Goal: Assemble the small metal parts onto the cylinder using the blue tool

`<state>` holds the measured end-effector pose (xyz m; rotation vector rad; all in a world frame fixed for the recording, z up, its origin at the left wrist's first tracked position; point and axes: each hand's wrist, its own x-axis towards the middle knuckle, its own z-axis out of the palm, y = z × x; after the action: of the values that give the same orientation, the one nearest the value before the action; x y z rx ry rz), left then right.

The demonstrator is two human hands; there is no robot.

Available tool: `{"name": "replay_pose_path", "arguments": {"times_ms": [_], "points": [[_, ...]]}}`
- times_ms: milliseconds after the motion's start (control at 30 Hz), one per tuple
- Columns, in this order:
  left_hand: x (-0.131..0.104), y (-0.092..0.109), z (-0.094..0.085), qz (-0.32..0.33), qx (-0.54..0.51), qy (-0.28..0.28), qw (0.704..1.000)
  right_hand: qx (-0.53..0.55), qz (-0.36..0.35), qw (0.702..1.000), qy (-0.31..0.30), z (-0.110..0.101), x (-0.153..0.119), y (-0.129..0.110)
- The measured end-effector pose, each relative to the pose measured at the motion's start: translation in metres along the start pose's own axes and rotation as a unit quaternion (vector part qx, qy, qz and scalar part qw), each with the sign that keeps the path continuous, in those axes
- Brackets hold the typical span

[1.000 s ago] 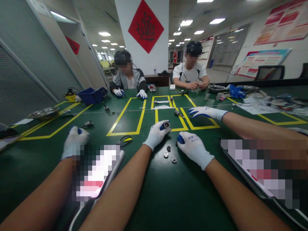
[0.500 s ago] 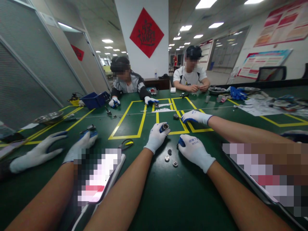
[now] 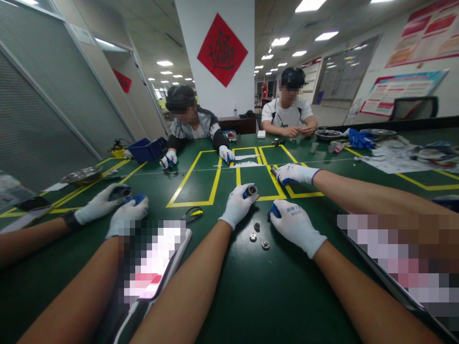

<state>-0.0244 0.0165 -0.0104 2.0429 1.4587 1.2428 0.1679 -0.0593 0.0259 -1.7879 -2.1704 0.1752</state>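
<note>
My left hand (image 3: 237, 205), in a white glove with blue palm coating, is wrapped round a dark hollow cylindrical part (image 3: 252, 191); its open round end faces up and toward me. To the right, my right hand (image 3: 297, 224), gloved alike, is closed low over the green table. Only a dark sliver shows at its fingertips, so what it holds is hidden. Between my hands lie a small dark ring-like piece (image 3: 256, 227) and two small round metal pieces (image 3: 253, 237), apart from both hands.
Beside me on the left, a co-worker's gloved hands (image 3: 129, 212) hold a dark part. A co-worker's gloved hand (image 3: 296, 174) reaches in from the right. Pixelated screens (image 3: 158, 258) flank my arms. Yellow tape (image 3: 190, 204) marks the table; a black-yellow cable loop (image 3: 195, 213) lies left. Two people sit opposite.
The view has shifted slightly, while my hands keep their grips. The left co-worker's hands have come together around a part. An opposite person's hand has curled near the paper strips.
</note>
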Motion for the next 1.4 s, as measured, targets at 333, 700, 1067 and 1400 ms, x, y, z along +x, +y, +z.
{"name": "replay_pose_path", "arguments": {"times_ms": [333,700,1067,1400], "points": [[-0.001,0.0,0.001,-0.017,-0.027,-0.009,0.999,-0.004,-0.003,0.999,0.036,0.001,0.0,-0.003],[-0.001,0.003,-0.002,0.01,-0.004,-0.012,1.0,0.007,0.008,0.998,0.063,-0.002,0.0,-0.001],[-0.002,0.005,-0.002,0.01,0.001,-0.002,1.0,0.018,-0.007,0.989,0.144,0.009,0.002,0.005],[-0.003,0.004,0.001,0.02,-0.017,-0.028,0.999,-0.04,-0.06,0.98,0.187,0.008,0.02,-0.019]]}}
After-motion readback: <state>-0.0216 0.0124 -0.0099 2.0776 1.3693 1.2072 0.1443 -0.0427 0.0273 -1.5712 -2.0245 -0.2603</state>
